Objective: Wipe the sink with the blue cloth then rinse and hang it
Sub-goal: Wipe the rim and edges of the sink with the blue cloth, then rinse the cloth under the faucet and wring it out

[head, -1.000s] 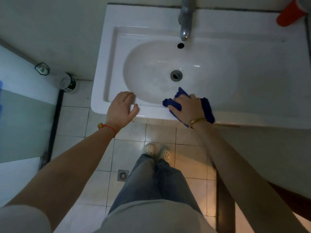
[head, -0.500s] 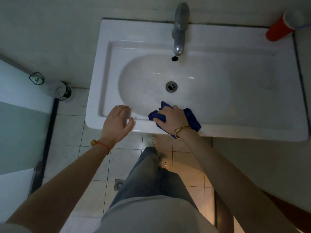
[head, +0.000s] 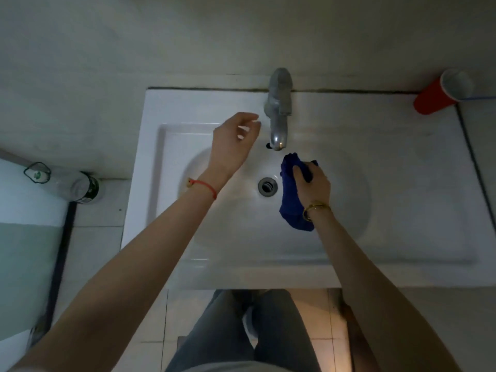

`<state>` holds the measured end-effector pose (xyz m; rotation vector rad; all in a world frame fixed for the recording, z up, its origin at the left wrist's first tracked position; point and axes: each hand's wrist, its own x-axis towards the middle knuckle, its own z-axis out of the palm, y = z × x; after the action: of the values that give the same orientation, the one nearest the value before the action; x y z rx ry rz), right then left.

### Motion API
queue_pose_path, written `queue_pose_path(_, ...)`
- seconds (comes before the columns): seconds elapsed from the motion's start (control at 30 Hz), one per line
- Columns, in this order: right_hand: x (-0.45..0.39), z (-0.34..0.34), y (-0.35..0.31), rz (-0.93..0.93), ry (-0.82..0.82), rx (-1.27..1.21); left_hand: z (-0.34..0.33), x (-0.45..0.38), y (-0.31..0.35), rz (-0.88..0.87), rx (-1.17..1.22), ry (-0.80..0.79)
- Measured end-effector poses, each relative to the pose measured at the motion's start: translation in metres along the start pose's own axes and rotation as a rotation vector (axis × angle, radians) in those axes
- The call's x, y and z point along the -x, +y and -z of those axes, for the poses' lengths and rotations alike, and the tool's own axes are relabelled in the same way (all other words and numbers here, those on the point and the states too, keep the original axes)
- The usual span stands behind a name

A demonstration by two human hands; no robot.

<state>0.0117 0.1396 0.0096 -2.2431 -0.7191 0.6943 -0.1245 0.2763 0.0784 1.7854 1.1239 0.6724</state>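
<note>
The white sink (head: 402, 200) fills the middle of the view, with its drain (head: 267, 186) in the basin. My right hand (head: 312, 182) grips the bunched blue cloth (head: 291, 200) just right of the drain, below the spout of the metal faucet (head: 279, 114). The cloth's lower end hangs under my wrist. No water is visible at the spout. My left hand (head: 233, 142) hovers above the basin just left of the faucet, fingers loosely curled and holding nothing.
A red cup (head: 440, 93) lies tilted at the sink's back right corner. A clear plastic bottle (head: 64, 182) sits on the floor left of the sink. My legs (head: 241, 331) stand on the tiled floor below the front rim.
My right hand carried the cloth from the sink's front rim up into the basin near the spout. My left hand left the front rim and rose toward the faucet.
</note>
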Motion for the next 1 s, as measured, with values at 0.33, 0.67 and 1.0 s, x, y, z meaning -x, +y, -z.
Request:
queue_pose_path(0.33,-0.040,-0.012,-0.006,-0.049,-0.047,-0.173,-0.036,-0.032,0.018,0.050,0.215,-0.090)
queue_pose_path(0.67,-0.050,-0.015,-0.013,-0.014,-0.051,-0.318,-0.039,-0.040,0.019,0.017,0.237,-0.043)
queue_pose_path(1.0,-0.048,-0.033,-0.011,-0.045,-0.091,-0.363,-0.037,-0.045,0.027,0.001,0.219,0.005)
